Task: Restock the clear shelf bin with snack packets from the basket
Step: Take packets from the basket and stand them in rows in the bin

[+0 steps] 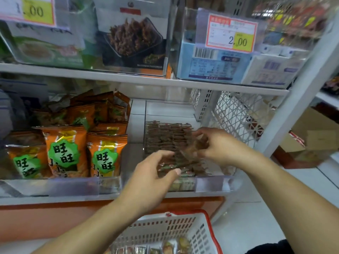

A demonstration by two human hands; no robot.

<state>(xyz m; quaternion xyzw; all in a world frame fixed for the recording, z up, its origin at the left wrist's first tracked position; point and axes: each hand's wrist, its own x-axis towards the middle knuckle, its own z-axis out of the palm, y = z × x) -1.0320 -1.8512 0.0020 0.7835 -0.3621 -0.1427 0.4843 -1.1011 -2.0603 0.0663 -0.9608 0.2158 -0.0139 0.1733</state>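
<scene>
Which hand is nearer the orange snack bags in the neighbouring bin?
Left. The left hand is just right of the orange snack bags; the right hand is farther right, over the clear bin.

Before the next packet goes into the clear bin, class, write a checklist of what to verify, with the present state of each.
1. Right hand grips a snack packet: ok.
2. Left hand steadies the packets in the clear bin: ok, its fingers rest on them.
3. Room left in the bin: ok, bare space behind the rows.
4. Rows neat: not ok, the front packets lie jumbled.
5. Basket holds more packets: ok, some show at its bottom.
6. Packet matches the bin's stock: cannot tell, blurred.
</scene>
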